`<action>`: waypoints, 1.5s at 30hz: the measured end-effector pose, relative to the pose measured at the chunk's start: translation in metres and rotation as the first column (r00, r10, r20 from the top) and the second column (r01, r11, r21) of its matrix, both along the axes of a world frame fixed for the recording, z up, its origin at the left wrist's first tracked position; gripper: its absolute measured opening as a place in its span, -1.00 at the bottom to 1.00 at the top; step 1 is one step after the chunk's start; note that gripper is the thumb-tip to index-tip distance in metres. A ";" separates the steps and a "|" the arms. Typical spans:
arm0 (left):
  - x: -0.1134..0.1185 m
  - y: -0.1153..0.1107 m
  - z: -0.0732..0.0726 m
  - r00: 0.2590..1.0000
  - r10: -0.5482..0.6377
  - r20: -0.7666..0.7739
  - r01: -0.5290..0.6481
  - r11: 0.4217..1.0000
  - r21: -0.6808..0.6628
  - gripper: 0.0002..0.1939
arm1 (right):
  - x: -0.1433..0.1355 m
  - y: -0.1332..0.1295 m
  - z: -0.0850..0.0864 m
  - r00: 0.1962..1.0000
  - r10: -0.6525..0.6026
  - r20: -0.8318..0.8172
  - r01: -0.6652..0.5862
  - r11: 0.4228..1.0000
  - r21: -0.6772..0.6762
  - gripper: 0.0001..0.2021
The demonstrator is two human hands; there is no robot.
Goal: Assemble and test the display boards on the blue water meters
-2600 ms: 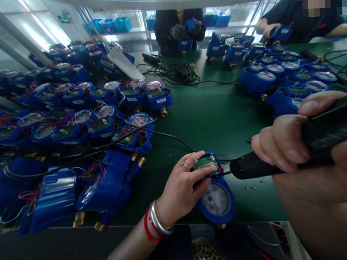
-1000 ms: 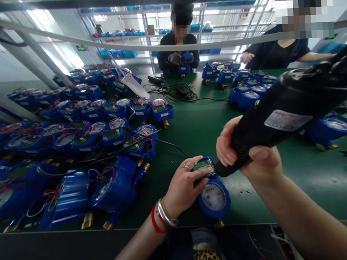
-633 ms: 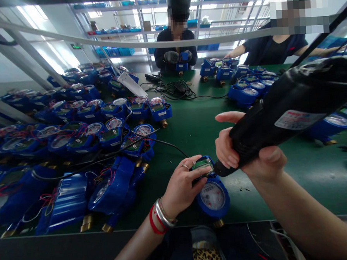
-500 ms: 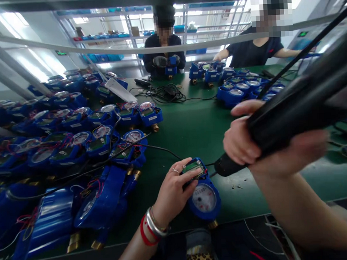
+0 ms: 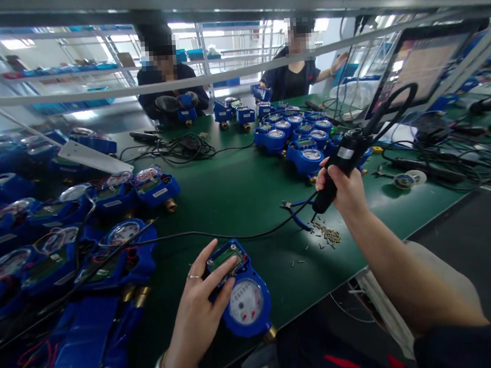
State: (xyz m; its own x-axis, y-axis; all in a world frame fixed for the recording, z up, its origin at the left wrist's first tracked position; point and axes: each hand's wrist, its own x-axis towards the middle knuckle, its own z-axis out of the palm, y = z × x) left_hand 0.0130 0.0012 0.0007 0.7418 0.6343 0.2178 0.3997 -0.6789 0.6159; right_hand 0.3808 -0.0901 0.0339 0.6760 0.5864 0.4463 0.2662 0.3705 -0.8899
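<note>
Left hand [image 5: 198, 310]: fingers spread apart, fingertips on the circuit board [image 5: 220, 260] of the blue meter [image 5: 247, 305]. Right hand [image 5: 346, 187]: fingers clamped around the black power screwdriver [image 5: 352, 144], bit downward at the loose screws [image 5: 331, 236]; contact cannot be told. Pliers [image 5: 300, 220] lie just beside. The blue meter lies at the front edge of the green tabletop [image 5: 225, 193], which extends between the left-hand meter rows [image 5: 154, 190] and far meter group [image 5: 310, 154], crossed by a black cable [image 5: 215, 234].

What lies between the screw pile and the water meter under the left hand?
In the head view, a few loose screws lie on the green tabletop between the screw pile and the water meter.
</note>
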 end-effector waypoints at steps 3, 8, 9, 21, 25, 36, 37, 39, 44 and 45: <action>-0.001 -0.003 0.000 0.999 0.044 0.024 -0.044 0.999 -0.002 -0.65 | 0.011 -0.001 -0.009 0.999 -0.037 -0.007 0.037 0.999 0.004 -0.68; -0.004 -0.006 -0.002 0.995 0.080 0.055 -0.080 0.997 0.013 -0.63 | 0.024 0.002 -0.013 0.999 -0.039 0.006 0.039 0.999 -0.008 -0.68; -0.004 -0.007 -0.002 0.994 0.085 0.061 -0.086 0.996 0.019 -0.63 | 0.026 0.002 -0.014 0.999 -0.040 0.012 0.040 0.999 -0.014 -0.68; -0.011 -0.017 0.000 0.949 0.221 0.224 -0.220 0.975 -0.030 -0.64 | 0.043 -0.020 -0.009 0.999 -0.031 0.034 0.034 0.996 -0.086 -0.69; -0.012 -0.022 0.004 0.942 0.254 0.218 -0.255 0.967 -0.023 -0.65 | 0.038 -0.030 -0.007 1.000 -0.002 0.017 0.003 0.997 -0.083 -0.66; -0.014 -0.025 0.009 0.927 0.275 0.257 -0.286 0.958 0.005 -0.68 | 0.033 -0.039 -0.018 1.000 0.005 0.002 -0.005 0.995 -0.096 -0.66; -0.014 -0.026 0.010 0.924 0.285 0.255 -0.295 0.955 0.003 -0.69 | 0.033 -0.038 -0.020 1.000 0.006 0.000 -0.006 0.995 -0.098 -0.66; -0.013 -0.027 0.011 0.921 0.299 0.250 -0.308 0.951 -0.004 -0.69 | 0.032 -0.037 -0.024 1.000 0.005 -0.003 -0.005 0.995 -0.098 -0.67; -0.014 -0.027 0.011 0.918 0.289 0.271 -0.298 0.955 -0.008 -0.69 | 0.030 -0.037 -0.015 1.000 0.000 -0.004 0.000 0.998 -0.068 -0.67; -0.015 -0.027 0.012 0.916 0.289 0.278 -0.299 0.954 -0.007 -0.69 | 0.028 -0.038 -0.009 1.000 0.001 -0.003 -0.001 0.999 -0.053 -0.66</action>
State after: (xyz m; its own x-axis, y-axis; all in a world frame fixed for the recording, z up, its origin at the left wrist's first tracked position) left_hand -0.0016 -0.0258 0.0123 0.4319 0.8028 0.4110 0.4044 -0.5797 0.7074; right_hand 0.4091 -0.1277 0.0245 0.6767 0.6100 0.4123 0.2626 0.3232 -0.9092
